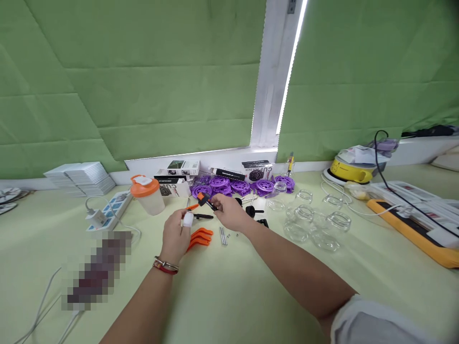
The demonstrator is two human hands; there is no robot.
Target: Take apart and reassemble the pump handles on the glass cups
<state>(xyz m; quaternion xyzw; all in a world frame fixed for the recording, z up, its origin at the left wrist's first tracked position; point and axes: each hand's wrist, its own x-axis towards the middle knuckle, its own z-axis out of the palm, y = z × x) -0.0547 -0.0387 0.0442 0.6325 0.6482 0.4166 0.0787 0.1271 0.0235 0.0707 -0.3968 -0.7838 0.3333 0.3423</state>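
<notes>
Two bare hands work over a pale green table (pixel 229 296). Five clear glass jars (pixel 304 214) can be counted to the right of the hands, though overlapping glass makes a sixth possible. Behind them lies a row of purple slotted discs (pixel 239 186), about six, overlapping so the count is unsure. Three printed cartons (pixel 183 167) rest against the window ledge, and one clear shaker cup with an orange lid (pixel 147 193) stands to the left. Two orange clip arms (pixel 200 237) lie on the table just beside the left hand, and a pair of thin metal pins (pixel 223 235) lies next to them. A white power strip (pixel 111 210) sits at the left, and a stack of white sheets (pixel 81 177) lies beyond it.

A blurred patch covers something at lower left. The orange-edged tray (pixel 416 229) is cut off at the right border, and a yellow appliance (pixel 349 171) is half buried under paper.

The right hand (pixel 229 212) is closed in a pinch on a small black-and-orange clamp (pixel 205 199), lifted just above the table ahead of the left hand. The left hand (pixel 175 236) is curled, one fingertip wrapped in white; it seems to grip a thin black and orange tool (pixel 201 216), but what it holds is hard to make out.
</notes>
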